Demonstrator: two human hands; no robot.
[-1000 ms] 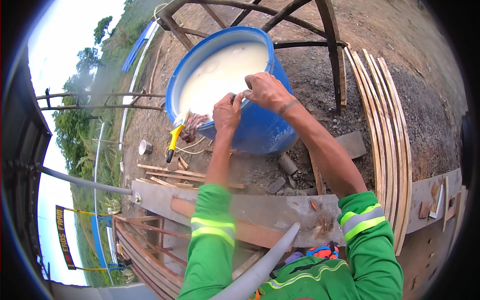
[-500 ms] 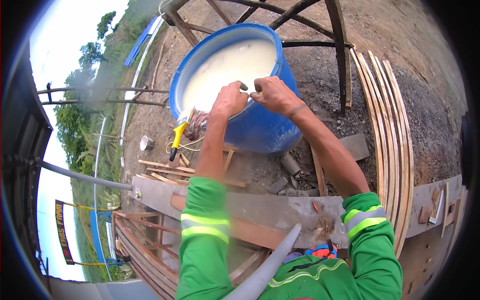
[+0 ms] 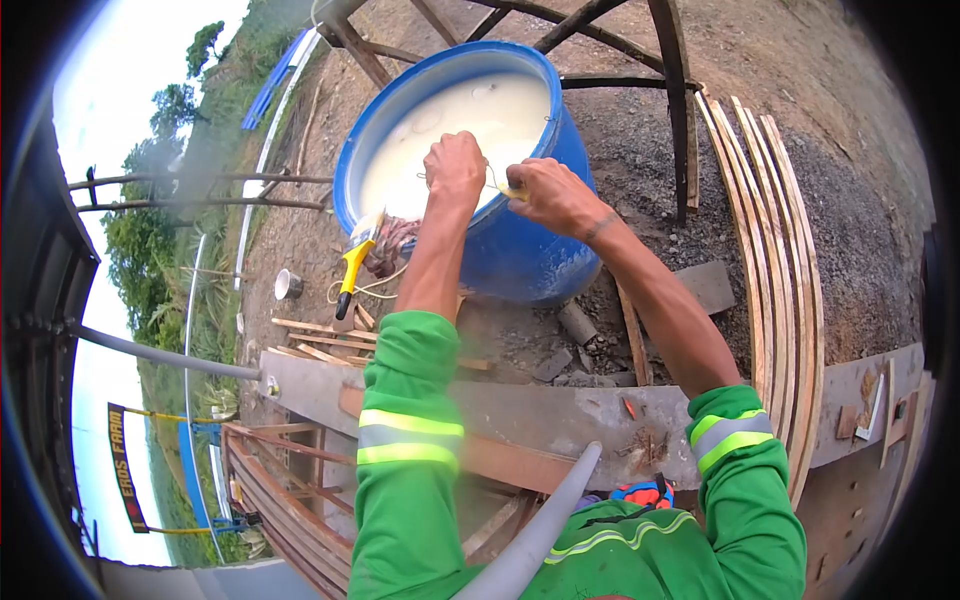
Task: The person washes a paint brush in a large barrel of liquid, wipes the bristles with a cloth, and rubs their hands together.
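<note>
A blue drum (image 3: pixel 520 245) holds a whitish liquid (image 3: pixel 420 135) almost to its rim. Over the near part of the liquid, my left hand (image 3: pixel 456 168) is closed on a thin string (image 3: pixel 489 172), with a loose bit of it poking out by the fingers. My right hand (image 3: pixel 560 198), near the drum's right rim, pinches a small pale-yellow piece (image 3: pixel 514 190) that the string seems to run to. What that piece is I cannot make out. A yellow-handled paintbrush (image 3: pixel 356 262) rests at the drum's left rim beside a wet reddish cloth (image 3: pixel 392 246).
Long wooden strips (image 3: pixel 765 270) lie on the right. A grey plank (image 3: pixel 560 410) crosses in front of me, with a grey pipe (image 3: pixel 545 520) over it. Behind the drum stands a timber frame (image 3: pixel 672 100). A white cup (image 3: pixel 288 284) lies on the ground to the left.
My left hand has moved up and away from my right hand, further over the liquid. The string now shows stretched between them. My right hand has barely shifted.
</note>
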